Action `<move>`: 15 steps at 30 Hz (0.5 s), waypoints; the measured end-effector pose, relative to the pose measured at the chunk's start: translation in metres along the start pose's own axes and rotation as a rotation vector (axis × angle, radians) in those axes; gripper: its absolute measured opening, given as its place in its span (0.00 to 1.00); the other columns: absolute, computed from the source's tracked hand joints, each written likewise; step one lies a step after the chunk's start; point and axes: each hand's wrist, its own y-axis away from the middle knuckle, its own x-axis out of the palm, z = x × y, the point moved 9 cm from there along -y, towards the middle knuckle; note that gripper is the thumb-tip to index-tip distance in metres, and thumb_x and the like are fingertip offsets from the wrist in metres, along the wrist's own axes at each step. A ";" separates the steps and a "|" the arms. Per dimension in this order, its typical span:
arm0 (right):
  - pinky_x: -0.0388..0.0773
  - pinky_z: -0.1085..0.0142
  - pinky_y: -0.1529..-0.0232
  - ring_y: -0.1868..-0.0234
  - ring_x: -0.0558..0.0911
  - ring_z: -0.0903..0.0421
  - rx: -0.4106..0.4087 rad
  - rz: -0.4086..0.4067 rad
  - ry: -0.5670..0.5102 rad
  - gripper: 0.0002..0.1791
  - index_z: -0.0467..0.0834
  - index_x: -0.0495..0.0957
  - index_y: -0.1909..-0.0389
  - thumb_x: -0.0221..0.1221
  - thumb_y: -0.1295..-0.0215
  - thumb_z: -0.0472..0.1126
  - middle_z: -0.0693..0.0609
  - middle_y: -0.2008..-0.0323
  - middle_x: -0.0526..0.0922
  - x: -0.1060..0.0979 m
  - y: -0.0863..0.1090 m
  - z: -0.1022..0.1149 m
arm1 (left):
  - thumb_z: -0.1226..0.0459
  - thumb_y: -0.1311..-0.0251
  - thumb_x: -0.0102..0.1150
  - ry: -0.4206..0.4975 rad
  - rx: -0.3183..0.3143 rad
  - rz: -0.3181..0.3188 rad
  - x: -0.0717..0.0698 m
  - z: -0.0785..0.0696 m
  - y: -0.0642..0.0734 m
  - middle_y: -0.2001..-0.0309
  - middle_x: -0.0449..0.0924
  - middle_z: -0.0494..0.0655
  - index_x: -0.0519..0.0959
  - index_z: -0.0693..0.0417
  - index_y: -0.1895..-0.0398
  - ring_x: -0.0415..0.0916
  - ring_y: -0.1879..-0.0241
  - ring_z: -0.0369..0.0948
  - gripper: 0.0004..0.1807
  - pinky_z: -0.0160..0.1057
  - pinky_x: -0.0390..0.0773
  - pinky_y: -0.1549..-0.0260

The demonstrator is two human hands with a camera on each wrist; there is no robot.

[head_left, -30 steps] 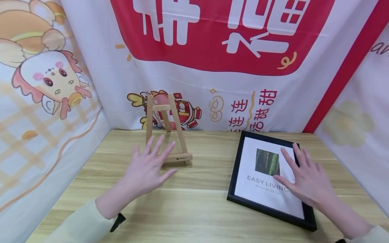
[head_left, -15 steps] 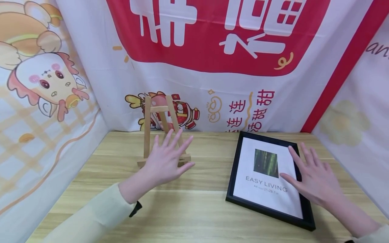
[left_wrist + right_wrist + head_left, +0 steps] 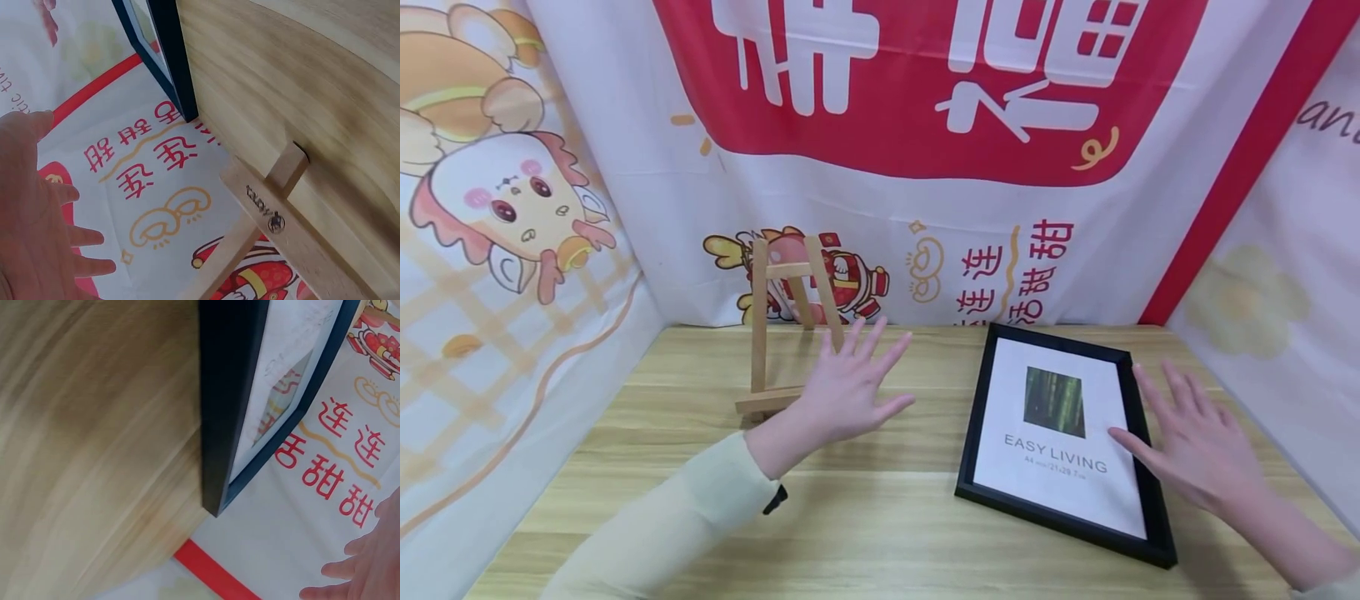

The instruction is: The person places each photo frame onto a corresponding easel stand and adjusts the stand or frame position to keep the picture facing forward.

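Observation:
A small wooden easel (image 3: 759, 325) stands at the back left of the table, its lower ledge partly hidden behind my left hand (image 3: 848, 390). That hand is held above the table with its fingers spread, and it holds nothing. In the left wrist view the easel's ledge (image 3: 300, 240) carries a small printed logo. To the right lies a black picture frame (image 3: 1060, 523) with a white insert that reads "EASY LIVING" and a green bamboo picture. My right hand (image 3: 1197, 450) hovers over the frame's right edge, fingers spread and holding nothing.
The wood-grain table (image 3: 865, 533) is bounded by a printed cloth (image 3: 917, 208) at the back. More cloth hangs along the left side (image 3: 467, 333) and the right side (image 3: 1285, 225). A dark band shows below my left cuff.
My left hand has moved right across the front of the easel. The right hand has shifted slightly right, off the middle of the frame. Easel and frame stay in place.

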 end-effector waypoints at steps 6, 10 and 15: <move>0.54 0.24 0.47 0.30 0.44 0.29 0.013 0.010 -0.038 0.55 0.46 0.36 0.22 0.52 0.38 0.69 0.30 0.27 0.41 0.008 0.006 -0.012 | 0.28 0.38 0.28 -0.006 0.019 0.005 0.010 -0.014 -0.014 0.23 0.38 0.53 0.44 0.34 0.22 0.37 0.26 0.57 0.44 0.71 0.45 0.37; 0.52 0.24 0.47 0.30 0.43 0.27 0.034 0.022 -0.071 0.55 0.45 0.35 0.22 0.52 0.37 0.68 0.30 0.27 0.40 0.015 0.009 -0.018 | 0.28 0.39 0.28 0.008 0.025 0.017 0.019 -0.023 -0.023 0.23 0.38 0.53 0.43 0.34 0.22 0.37 0.26 0.57 0.45 0.71 0.42 0.37; 0.54 0.24 0.48 0.31 0.47 0.26 0.050 0.009 -0.108 0.55 0.44 0.34 0.23 0.53 0.36 0.66 0.29 0.27 0.42 0.021 0.016 -0.026 | 0.29 0.38 0.32 0.034 0.038 0.025 0.031 -0.035 -0.033 0.23 0.38 0.53 0.41 0.35 0.22 0.37 0.27 0.58 0.45 0.70 0.40 0.37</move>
